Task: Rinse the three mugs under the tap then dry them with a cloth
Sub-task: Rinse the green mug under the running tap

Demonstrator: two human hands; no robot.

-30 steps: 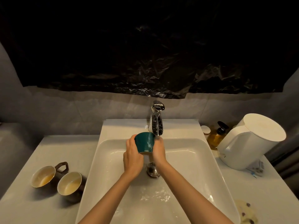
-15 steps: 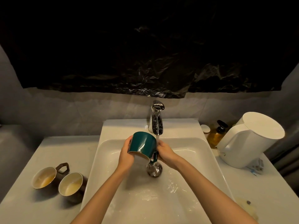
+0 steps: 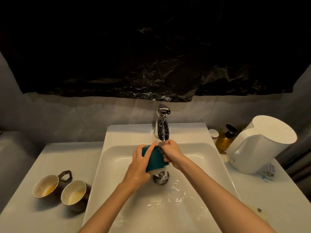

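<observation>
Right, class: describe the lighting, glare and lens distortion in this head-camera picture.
Head view: dim, warm light; the black plastic sheet above swallows detail, bar a sheen on its creases. Head view: glare glints off the wet basin and chrome tap. Head view: the wide lens bows the counter edges; the teal mug at centre reads clearly.

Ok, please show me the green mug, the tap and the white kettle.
green mug (image 3: 156, 160): head view, bare outer wall.
tap (image 3: 162, 131): head view, chrome body.
white kettle (image 3: 271, 132): head view, flat lid.

Tap (image 3: 162, 130) just above, basin (image 3: 203, 167) open below.
</observation>
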